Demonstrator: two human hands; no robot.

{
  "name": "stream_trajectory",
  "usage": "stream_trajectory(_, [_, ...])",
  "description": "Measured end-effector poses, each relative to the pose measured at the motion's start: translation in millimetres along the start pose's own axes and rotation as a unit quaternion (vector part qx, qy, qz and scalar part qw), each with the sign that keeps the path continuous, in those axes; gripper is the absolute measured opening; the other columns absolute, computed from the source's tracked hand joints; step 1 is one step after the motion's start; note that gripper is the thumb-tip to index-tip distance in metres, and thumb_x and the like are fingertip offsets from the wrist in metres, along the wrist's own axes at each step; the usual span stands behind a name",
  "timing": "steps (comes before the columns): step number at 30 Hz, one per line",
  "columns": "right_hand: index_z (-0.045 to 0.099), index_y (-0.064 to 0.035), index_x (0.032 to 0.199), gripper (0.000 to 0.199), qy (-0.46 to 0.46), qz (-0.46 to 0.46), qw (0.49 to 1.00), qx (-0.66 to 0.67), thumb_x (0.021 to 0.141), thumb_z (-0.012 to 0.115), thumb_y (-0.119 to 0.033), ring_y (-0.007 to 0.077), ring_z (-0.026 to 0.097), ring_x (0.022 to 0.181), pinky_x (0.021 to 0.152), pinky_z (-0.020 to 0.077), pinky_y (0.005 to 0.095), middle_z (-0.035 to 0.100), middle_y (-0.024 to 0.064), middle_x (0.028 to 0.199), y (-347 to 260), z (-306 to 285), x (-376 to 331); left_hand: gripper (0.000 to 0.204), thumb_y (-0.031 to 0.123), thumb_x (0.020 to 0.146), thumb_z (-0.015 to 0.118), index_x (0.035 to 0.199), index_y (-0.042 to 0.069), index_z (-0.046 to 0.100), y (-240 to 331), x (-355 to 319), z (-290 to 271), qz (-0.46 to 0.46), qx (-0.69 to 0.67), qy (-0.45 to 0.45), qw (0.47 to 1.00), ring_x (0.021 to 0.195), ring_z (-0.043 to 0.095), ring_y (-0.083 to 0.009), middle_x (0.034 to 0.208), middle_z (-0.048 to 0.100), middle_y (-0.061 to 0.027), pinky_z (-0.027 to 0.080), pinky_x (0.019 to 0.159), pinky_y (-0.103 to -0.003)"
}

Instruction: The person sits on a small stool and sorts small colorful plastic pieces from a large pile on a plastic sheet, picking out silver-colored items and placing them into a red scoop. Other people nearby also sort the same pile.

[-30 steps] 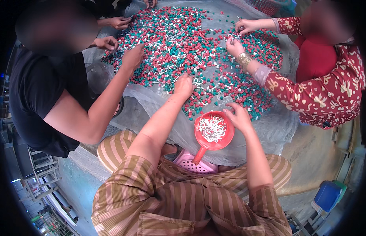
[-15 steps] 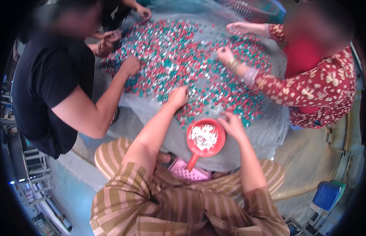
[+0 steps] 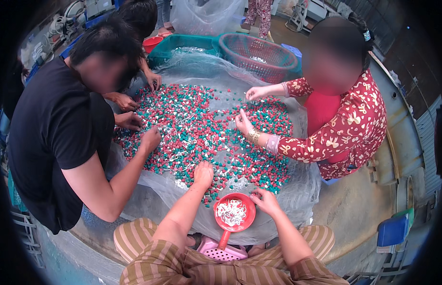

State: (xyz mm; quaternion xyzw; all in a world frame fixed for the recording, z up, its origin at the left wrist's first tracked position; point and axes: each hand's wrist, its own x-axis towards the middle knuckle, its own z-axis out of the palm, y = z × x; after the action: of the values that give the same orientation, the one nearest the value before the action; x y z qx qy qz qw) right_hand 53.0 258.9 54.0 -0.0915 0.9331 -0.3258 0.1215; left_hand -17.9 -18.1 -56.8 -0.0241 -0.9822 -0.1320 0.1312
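My left hand (image 3: 203,175) reaches into the near side of a spread-out pile of small red, green and white pieces (image 3: 192,128). Its fingers are drawn together against the pieces; whatever is in them is hidden. Right of it sits a red long-handled scoop (image 3: 250,222), its handle pointing toward me. White, hook-like plastic pieces (image 3: 232,212) lie heaped inside the scoop. Just beyond the scoop's right rim is my right hand (image 3: 265,200), thumb and fingers pinched together. Anything between those fingertips is too small to name.
Clear plastic sheeting (image 3: 287,204) lies under the pile. One person in black (image 3: 54,128) at left and another in patterned red (image 3: 340,123) at right work in it; more hands reach in at far left. Beyond stand a red basket (image 3: 259,57) and a green crate (image 3: 183,45). A pink perforated stool (image 3: 221,251) is below the scoop.
The view has tilted up, bringing the far baskets into sight. My left hand still works at the pile's near side, and my right hand stays beside the scoop.
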Motion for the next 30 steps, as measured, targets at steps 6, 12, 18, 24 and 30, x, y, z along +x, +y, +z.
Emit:
stream_trajectory(6, [0.066, -0.0067, 0.099, 0.033, 0.016, 0.017, 1.0, 0.011, 0.078, 0.065, -0.033, 0.0252, 0.063, 0.067, 0.064, 0.0488, 0.0366, 0.063, 0.0112, 0.069, -12.4, -12.4, -17.9, 0.022, 0.015, 0.075, 0.06, 0.094, 0.004, 0.064, 5.1, -6.2, -26.0, -0.061, -0.066, -0.117, 0.989, 0.105, 0.051, -0.0295, 0.107, 0.058, -0.0122, 0.042, 0.09, -0.043])
stream_trajectory(12, [0.066, -0.0063, 0.098, 0.032, 0.039, 0.011, 0.999, 0.013, 0.079, 0.065, -0.032, 0.0254, 0.063, 0.068, 0.064, 0.0486, 0.0368, 0.063, 0.0112, 0.07, -39.1, -24.3, -24.6, 0.013, 0.009, 0.071, 0.068, 0.08, 0.005, 0.061, -1.7, 6.8, -40.2, -0.138, -0.454, -0.16, 0.866, 0.074, 0.058, -0.0158, 0.077, 0.061, -0.004, 0.047, 0.069, -0.03])
stream_trajectory(18, [0.065, -0.0075, 0.101, 0.033, 0.035, 0.003, 0.999, -0.025, 0.079, 0.065, -0.033, 0.0257, 0.063, 0.069, 0.065, 0.0489, 0.0373, 0.064, 0.0106, 0.073, -37.1, -24.9, -36.9, 0.014, 0.003, 0.074, 0.071, 0.083, 0.004, 0.059, 10.8, 13.2, -59.9, -0.174, -0.642, -0.17, 0.727, 0.066, 0.059, -0.0096, 0.075, 0.064, -0.0027, 0.047, 0.061, -0.024])
stream_trajectory(24, [0.065, -0.0088, 0.103, 0.035, 0.037, 0.04, 0.998, 0.003, 0.078, 0.066, -0.034, 0.0271, 0.064, 0.07, 0.066, 0.0492, 0.0381, 0.065, 0.0106, 0.074, -29.1, -28.6, -51.4, 0.015, 0.002, 0.075, 0.07, 0.081, 0.007, 0.057, 28.6, 29.3, -95.4, -0.139, -0.682, -0.174, 0.696, 0.065, 0.059, -0.0083, 0.077, 0.066, -0.0025, 0.044, 0.056, -0.021])
stream_trajectory(30, [0.064, -0.0086, 0.105, 0.037, 0.029, 0.054, 0.998, -0.002, 0.078, 0.067, -0.034, 0.0274, 0.064, 0.072, 0.068, 0.0498, 0.0374, 0.065, 0.0114, 0.076, -21.6, -33.5, -56.1, 0.015, 0.003, 0.079, 0.066, 0.086, 0.009, 0.054, 28.2, 40.3, -100.7, -0.127, -0.744, -0.138, 0.641, 0.082, 0.066, -0.0189, 0.09, 0.067, -0.0102, 0.05, 0.062, -0.026])
